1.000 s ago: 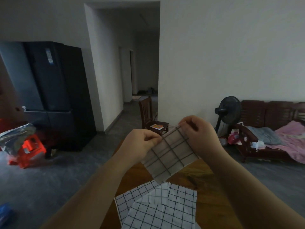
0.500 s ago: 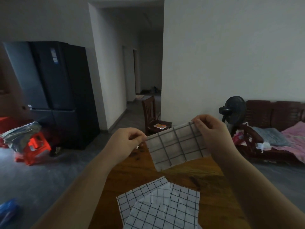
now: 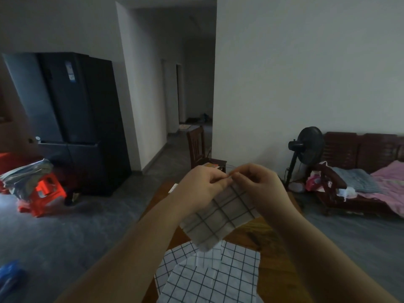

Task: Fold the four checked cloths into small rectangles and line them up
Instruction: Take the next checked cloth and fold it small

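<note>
As fingers [image 3: 242, 176] pinch it, cloth [image 3: 220, 215] slants down-left.

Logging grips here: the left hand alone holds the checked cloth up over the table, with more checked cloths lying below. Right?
Not alone. The head view shows the left hand and the right hand both pinching the checked cloth at its top edge. It is held up over the table, with more checked cloths lying below.

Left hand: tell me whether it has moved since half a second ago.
Yes. The left hand has moved right: it was left of the wooden chair, now it lies directly below it, meeting the right hand at the checked cloth's top edge.
</note>
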### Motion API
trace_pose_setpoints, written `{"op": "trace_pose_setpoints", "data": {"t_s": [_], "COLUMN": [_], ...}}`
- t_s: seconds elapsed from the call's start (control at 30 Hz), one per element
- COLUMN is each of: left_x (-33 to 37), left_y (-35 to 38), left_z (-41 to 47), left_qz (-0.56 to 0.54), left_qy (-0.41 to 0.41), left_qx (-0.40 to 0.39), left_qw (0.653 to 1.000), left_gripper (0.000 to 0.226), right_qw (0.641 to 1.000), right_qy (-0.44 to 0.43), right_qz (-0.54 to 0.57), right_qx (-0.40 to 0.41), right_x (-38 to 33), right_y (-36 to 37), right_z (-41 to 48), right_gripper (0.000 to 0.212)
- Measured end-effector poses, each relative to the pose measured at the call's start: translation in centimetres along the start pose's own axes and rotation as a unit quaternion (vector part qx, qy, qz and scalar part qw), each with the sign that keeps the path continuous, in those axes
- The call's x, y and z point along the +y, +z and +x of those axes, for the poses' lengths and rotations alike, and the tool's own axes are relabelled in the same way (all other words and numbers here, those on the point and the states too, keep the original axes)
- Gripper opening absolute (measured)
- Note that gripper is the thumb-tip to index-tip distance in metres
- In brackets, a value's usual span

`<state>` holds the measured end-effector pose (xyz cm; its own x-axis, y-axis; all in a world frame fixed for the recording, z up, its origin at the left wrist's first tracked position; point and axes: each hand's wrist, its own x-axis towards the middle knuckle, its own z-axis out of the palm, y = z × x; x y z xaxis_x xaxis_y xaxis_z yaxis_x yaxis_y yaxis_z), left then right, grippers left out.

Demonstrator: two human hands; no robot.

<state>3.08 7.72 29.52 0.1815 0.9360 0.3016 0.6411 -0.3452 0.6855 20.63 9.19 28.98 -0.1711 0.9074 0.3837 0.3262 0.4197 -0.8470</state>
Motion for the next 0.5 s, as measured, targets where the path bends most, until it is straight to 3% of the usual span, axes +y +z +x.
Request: {"op": "trace_pose_setpoints", "data": {"t_s": [0.5], "left_x": [-3.9], "left_y": [-1.7], "left_z": [-3.6], "left_qz": [0.060], "left_qy": [-0.100], "left_qx": [-0.019], "left_qw": [0.993], "left_gripper": [0.016], "right_qw": [0.997], "right_qy": [0.039], "right_qz": [0.042], "right_qx": [0.048], "right_x": [0.5], "right_y": [-4.0], "right_z": [0.1], "right_gripper": [0.013]}}
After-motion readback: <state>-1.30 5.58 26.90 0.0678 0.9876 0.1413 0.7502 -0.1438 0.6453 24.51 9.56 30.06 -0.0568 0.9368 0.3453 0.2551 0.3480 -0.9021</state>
